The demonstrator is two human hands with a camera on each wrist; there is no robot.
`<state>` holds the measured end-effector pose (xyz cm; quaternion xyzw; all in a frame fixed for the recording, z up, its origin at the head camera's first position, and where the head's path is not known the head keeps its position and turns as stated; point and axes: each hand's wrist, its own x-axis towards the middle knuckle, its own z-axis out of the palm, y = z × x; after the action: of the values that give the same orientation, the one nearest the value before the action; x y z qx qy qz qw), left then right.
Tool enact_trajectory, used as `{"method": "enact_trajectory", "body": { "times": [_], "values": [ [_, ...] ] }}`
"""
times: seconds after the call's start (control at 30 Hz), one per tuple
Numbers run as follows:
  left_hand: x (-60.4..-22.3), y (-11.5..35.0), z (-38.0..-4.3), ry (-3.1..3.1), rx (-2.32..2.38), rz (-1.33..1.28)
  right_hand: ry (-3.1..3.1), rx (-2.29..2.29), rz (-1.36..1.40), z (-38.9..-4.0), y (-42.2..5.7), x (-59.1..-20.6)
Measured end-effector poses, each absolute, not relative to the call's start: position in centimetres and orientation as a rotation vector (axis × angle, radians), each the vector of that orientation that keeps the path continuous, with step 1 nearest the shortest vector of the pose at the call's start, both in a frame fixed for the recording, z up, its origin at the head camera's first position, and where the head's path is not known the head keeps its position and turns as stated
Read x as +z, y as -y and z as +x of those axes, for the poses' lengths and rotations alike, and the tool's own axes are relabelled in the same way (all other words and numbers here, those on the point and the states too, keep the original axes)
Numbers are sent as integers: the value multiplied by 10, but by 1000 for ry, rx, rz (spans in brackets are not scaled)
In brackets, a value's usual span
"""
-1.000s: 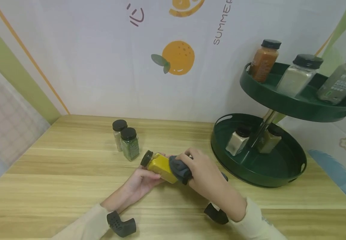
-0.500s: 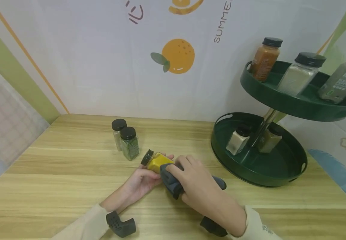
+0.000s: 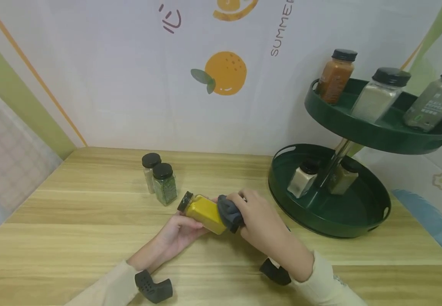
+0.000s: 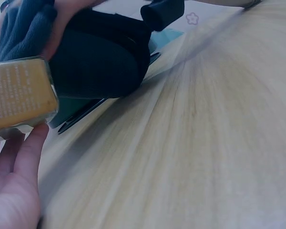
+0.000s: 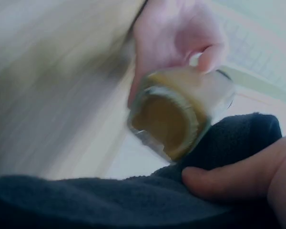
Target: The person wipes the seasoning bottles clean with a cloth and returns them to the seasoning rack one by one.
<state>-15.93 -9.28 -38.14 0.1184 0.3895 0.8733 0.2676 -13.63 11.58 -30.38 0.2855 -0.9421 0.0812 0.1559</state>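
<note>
Hands (image 3: 182, 233) (image 3: 260, 223) hold cloth (image 3: 229, 212) and yellow jar (image 3: 206, 214) — long axis diagonal, lid (image 3: 185, 201) left.

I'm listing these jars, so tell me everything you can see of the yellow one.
The yellow jar is clear and flat-sided, glass or plastic, with a black lid on and contents that look orange-brown in the wrist views. One side bears pale print, too small to read; the base has a round ridge. It is held tilted above the table, lid toward the person's left, gripped by the left hand. The dark cloth in the right hand appears to touch its base end.
</note>
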Motion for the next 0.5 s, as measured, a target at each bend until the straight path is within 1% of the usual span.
{"method": "enact_trajectory", "body": {
  "times": [0.13,0.37,0.5],
  "values": [
    [-383,93,-159,-1002,2382,293,2712,252,816,-135,-116,-305],
    [-384,94,-163,-824,2462,423,2715,289,911,-119,-109,-294],
    [-384,94,-165,-816,2491,400,2707,365,901,-117,-108,-291]
  ]
}}
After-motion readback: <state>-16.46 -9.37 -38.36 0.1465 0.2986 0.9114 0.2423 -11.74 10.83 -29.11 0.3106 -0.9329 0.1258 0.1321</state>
